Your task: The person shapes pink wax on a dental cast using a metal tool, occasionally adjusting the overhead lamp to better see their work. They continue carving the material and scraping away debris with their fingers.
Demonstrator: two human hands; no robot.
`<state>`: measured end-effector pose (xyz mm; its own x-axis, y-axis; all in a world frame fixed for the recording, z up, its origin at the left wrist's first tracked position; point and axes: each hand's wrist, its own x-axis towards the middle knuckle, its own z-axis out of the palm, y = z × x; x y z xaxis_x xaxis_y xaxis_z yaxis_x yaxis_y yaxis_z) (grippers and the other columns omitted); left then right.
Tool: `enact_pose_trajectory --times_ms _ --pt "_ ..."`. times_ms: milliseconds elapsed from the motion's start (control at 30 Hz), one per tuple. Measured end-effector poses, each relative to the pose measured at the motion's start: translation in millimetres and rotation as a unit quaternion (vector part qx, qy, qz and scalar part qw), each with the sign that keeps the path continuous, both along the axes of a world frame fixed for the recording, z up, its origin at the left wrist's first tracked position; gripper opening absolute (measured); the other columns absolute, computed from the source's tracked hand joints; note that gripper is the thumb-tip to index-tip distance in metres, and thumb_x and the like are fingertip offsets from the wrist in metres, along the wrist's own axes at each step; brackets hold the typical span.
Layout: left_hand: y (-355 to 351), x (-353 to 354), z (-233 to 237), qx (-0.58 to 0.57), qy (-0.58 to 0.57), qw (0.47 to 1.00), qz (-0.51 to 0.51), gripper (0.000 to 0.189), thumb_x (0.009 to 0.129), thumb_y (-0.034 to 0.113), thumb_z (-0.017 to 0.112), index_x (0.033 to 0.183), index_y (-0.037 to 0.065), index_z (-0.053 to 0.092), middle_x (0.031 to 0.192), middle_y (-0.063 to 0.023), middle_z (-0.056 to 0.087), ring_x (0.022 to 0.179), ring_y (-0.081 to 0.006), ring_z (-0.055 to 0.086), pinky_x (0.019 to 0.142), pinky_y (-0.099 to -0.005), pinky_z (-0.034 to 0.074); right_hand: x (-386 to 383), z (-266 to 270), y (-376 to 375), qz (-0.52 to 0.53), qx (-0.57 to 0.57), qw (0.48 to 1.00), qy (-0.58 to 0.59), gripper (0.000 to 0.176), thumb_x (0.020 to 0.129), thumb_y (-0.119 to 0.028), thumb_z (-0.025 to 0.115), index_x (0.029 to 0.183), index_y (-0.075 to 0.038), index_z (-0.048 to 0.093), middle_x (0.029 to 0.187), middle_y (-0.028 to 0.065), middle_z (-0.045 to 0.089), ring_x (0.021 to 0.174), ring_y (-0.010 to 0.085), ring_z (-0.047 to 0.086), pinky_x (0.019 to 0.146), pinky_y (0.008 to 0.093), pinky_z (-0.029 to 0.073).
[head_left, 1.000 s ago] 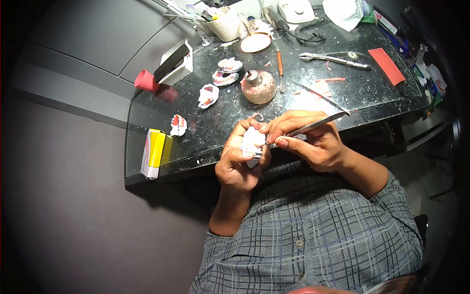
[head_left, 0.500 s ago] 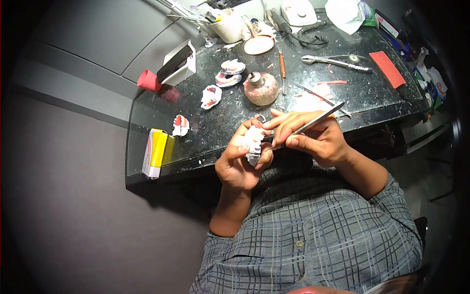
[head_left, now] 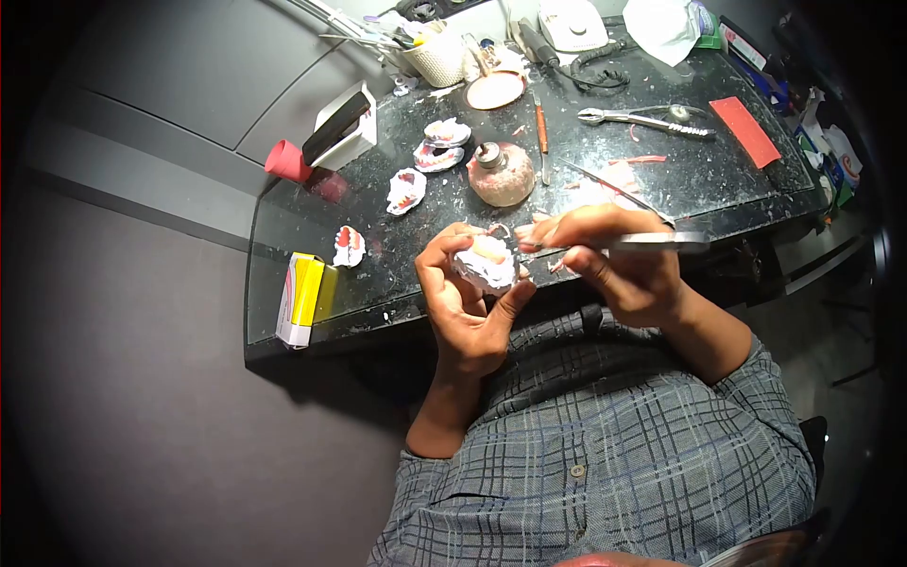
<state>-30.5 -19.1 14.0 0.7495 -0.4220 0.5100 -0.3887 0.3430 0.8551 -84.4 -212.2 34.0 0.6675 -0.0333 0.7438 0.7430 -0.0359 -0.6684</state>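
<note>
My left hand [head_left: 461,317] is closed around a white plaster dental cast [head_left: 486,272], which has a pinkish patch on its upper side. Fingers and thumb grip the cast by its edges, just in front of the table edge. To its right, my right hand [head_left: 633,269] pinches a metal wax knife [head_left: 666,240], smeared by motion. The knife lies almost level, its broad end pointing right; the end towards the cast is partly hidden by my fingers. A gap separates the right fingertips from the cast. Beyond the hands stands a round glass spirit burner [head_left: 502,180] with a metal cap.
More dental casts [head_left: 405,191] sit on the black tabletop, left of the burner. A yellow-and-white box [head_left: 304,295] rests at the left corner. An orange-handled carver [head_left: 541,130], a metal hand tool [head_left: 647,122], pink wax scraps and a red wax sheet [head_left: 744,132] lie towards the right.
My right hand has drawn away from the cast to the right, and the knife has swung from slanting to nearly level. My left hand has turned the cast, showing its broader side.
</note>
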Motion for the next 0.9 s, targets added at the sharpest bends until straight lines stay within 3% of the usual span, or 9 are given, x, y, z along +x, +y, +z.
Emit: enact_pose_trajectory --times_ms 33,67,233,900 --pt "-0.8 -0.2 0.2 0.002 -0.013 1.0 0.006 0.07 0.081 -0.005 0.08 0.134 0.006 0.035 0.131 -0.0144 0.041 0.115 -0.0191 0.051 0.101 -0.0354 0.048 0.9 6.0 -1.4 -0.007 -0.044 0.999 -0.031 0.01 0.095 -0.002 0.064 0.103 0.002 0.067 0.1 0.0204 0.073 0.1 0.0306 0.071 0.093 0.0437 0.055" --pt "-0.9 0.0 0.2 0.003 -0.013 1.0 0.004 0.07 0.081 -0.005 0.08 0.134 0.006 0.035 0.131 -0.0144 0.041 0.115 -0.0191 0.051 0.101 -0.0354 0.048 0.3 8.4 -1.5 -0.045 -0.085 0.993 -0.063 0.015 0.09 0.003 0.069 0.104 0.001 0.068 0.104 0.0149 0.073 0.1 0.0292 0.072 0.085 0.0372 0.058" --pt "2.7 3.5 -4.8 0.029 -0.089 0.996 0.015 0.072 0.079 -0.006 0.081 0.134 0.006 0.035 0.132 -0.0145 0.039 0.117 -0.0208 0.051 0.104 -0.037 0.046 3.2 -0.7 1.4 -0.049 -0.099 0.993 -0.036 0.014 0.089 0.002 0.071 0.103 0.0 0.07 0.1 0.0123 0.074 0.098 0.0279 0.073 0.082 0.0364 0.058" --pt "1.3 -2.9 1.4 0.034 -0.074 0.996 0.033 0.072 0.08 -0.007 0.08 0.134 0.005 0.034 0.133 -0.0145 0.039 0.12 -0.0217 0.05 0.106 -0.038 0.044 5.7 -1.9 0.4 -0.048 -0.096 0.994 -0.033 0.015 0.088 0.003 0.07 0.103 0.002 0.07 0.098 0.015 0.074 0.096 0.0309 0.074 0.083 0.0383 0.058"
